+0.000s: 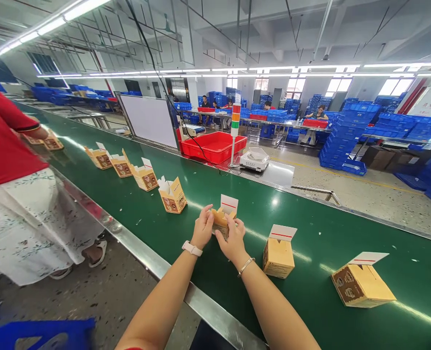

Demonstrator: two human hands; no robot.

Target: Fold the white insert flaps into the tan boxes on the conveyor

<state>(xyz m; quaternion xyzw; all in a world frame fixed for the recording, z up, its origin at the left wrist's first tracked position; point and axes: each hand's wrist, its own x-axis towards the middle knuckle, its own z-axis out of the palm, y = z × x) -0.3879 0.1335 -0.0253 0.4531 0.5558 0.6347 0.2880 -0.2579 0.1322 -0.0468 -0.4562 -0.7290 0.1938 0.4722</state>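
A small yellow-brown carton (220,219) stands on the green conveyor belt between my hands. Its white flap (229,202) with a red line sticks up at the back. My left hand (202,227) grips the carton's left side, the fingers at its top edge. On the right side my right hand (233,236) holds it, thumb at the front and fingers at the top flaps. Right of my hands sits a carton (279,257) with its top folded down and its white flap upright. To the left stands a carton (173,197) with raised flaps.
The green belt (310,296) runs diagonally past me, with a metal edge (215,316) nearest me. More open cartons (146,177) line up leftward; another closed one (363,287) is far right. A person in red (11,136) stands left. Across are a red bin (215,147) and scale (254,159).
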